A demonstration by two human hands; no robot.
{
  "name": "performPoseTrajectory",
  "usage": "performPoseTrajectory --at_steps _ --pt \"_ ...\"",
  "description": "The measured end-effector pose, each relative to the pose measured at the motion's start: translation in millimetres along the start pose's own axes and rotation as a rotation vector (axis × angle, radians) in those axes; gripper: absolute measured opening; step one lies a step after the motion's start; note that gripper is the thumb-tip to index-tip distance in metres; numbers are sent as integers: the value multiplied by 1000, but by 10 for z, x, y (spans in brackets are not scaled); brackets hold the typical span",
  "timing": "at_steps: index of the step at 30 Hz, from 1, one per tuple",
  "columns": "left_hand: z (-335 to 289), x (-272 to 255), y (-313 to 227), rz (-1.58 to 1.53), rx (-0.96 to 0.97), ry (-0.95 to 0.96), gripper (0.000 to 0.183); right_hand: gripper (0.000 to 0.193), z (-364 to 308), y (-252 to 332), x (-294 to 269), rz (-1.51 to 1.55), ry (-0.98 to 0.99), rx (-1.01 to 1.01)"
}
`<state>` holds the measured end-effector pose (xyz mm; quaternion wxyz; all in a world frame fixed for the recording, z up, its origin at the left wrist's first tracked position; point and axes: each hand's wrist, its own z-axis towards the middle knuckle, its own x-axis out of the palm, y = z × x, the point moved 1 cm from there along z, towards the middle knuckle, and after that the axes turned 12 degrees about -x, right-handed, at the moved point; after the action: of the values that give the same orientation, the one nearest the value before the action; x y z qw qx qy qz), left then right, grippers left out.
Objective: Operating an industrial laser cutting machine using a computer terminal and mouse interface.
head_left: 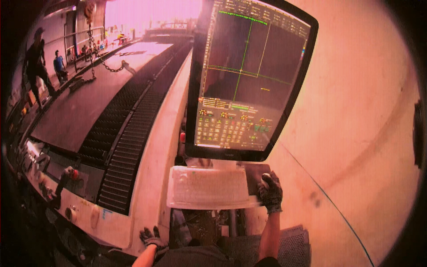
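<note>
My left hand [151,237], in a dark work glove, rests with fingers spread on the pale edge of the long machine bed [153,178]. My right hand [270,191], gloved too, curls over the dark pad [253,171] at the right end of a small shelf. Whatever lies under its fingers is hidden. Beside it on the shelf sits a pale, blurred keyboard-like panel [209,186], seemingly covered. Above stands a large black-framed monitor [249,84], tilted, showing green and yellow crossing lines and rows of icons.
A large flat metal plate [80,109] lies on the dark slatted bed [129,147] at left. A chain [91,40] hangs over it. Two people [38,66] stand beyond the plate. A thin cable [331,200] crosses the floor at right.
</note>
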<state>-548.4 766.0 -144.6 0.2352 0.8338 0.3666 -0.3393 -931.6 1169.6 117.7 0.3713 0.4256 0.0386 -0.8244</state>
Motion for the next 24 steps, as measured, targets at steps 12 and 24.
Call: performPoseTrajectory --at_steps 12,24 --pt "-141 -128 -27 -24 9 6 138 41 26 -4 13 -3 19 -12" --pt "469 487 67 -117 -51 -138 136 39 46 39 -22 10 24 28"
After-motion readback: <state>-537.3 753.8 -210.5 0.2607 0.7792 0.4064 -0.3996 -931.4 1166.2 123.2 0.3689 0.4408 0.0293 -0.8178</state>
